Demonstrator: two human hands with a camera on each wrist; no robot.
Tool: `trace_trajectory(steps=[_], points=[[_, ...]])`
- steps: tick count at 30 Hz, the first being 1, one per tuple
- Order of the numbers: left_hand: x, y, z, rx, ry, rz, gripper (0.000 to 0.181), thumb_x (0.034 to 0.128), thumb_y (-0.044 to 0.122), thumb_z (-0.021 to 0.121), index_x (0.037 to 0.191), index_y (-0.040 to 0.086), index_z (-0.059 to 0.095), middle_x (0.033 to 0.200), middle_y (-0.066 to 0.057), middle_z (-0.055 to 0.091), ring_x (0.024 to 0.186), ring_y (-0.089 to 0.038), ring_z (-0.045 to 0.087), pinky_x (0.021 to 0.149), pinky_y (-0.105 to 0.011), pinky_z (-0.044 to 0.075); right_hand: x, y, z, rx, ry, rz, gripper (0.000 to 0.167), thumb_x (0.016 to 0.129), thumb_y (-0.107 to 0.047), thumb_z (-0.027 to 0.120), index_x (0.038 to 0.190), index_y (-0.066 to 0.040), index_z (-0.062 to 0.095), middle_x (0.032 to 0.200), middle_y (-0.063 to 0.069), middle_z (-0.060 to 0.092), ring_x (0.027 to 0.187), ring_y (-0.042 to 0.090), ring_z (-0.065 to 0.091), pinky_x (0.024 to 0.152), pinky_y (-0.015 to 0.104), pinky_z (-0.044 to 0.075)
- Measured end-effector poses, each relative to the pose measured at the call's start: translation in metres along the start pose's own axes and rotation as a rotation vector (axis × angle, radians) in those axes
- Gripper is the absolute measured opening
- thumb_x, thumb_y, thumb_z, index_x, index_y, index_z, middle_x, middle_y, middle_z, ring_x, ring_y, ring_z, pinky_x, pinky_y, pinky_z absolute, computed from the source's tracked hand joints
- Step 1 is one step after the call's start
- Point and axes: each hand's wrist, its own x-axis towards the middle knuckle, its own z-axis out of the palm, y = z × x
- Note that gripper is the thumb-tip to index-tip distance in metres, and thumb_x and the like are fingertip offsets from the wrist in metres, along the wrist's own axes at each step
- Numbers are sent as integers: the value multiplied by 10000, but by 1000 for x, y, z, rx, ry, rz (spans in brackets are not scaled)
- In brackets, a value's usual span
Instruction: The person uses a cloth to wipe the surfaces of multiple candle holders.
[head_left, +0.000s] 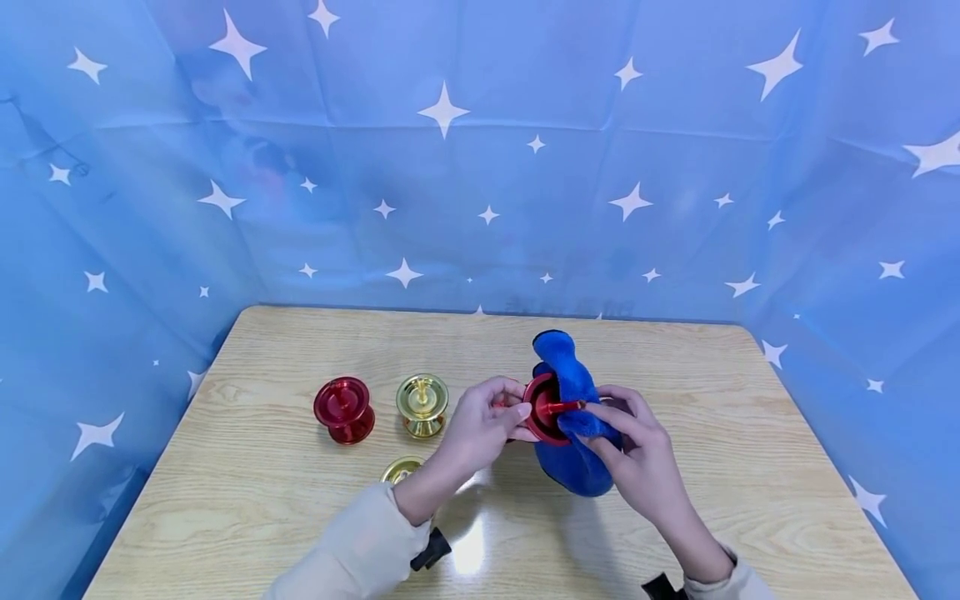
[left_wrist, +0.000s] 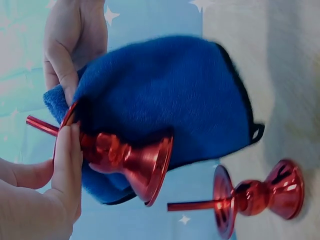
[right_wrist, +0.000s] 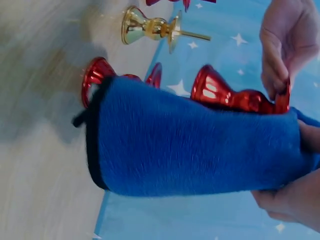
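Observation:
My left hand (head_left: 476,429) grips a red metal candlestick (left_wrist: 150,172) by the rim of its dish. The candlestick is off the table and tilted, with its thin stem pointing toward my right hand (head_left: 645,458). That right hand pinches a blue plush cloth (head_left: 577,471) with dark edging, which lies against the dish and hangs down beside the candlestick's body. In the left wrist view, a loop (left_wrist: 258,132) shows at the cloth's corner. The right fingertips are partly hidden by the cloth in the right wrist view.
On the wooden table (head_left: 750,467) stand another red candlestick (head_left: 345,408) and a gold one (head_left: 422,404) at left. A second gold candlestick (head_left: 401,468) is partly covered by the left forearm. One more red candlestick (left_wrist: 252,197) stands behind the held one. A blue starred curtain (head_left: 517,183) surrounds the table.

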Motion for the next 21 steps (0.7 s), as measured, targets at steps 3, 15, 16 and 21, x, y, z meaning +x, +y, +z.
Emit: trace_trajectory(steps=[3, 15, 16, 21], points=[[3, 5, -3, 67, -44, 4, 155, 876, -103, 509, 1016, -163, 544, 864, -192, 576, 711, -242, 642, 650, -345, 548, 6, 0, -3, -44, -33, -8, 341, 642, 238, 659, 918, 39, 688, 1082, 162, 557, 962, 207, 549, 748, 64, 423], [7, 19, -11, 349, -196, -61, 109, 886, -56, 528, 971, -102, 577, 828, -119, 591, 642, -194, 633, 617, -348, 549, 22, 3, -7, -81, -171, -177, 423, 610, 259, 660, 855, -83, 708, 1056, 95, 578, 915, 242, 567, 735, 110, 452], [7, 19, -11, 339, -183, -68, 111, 886, -55, 527, 975, -99, 576, 831, -116, 590, 643, -201, 637, 619, -348, 549, 23, 3, -7, -86, -165, -168, 415, 619, 252, 661, 861, -82, 704, 1060, 95, 579, 919, 245, 571, 733, 137, 470], [7, 15, -8, 222, -63, -81, 128, 886, -58, 528, 994, -110, 571, 841, -140, 589, 645, -234, 652, 629, -335, 548, 24, -1, -3, -119, -100, -41, 350, 672, 187, 672, 912, -68, 683, 1068, 115, 588, 938, 286, 589, 707, 410, 529]])
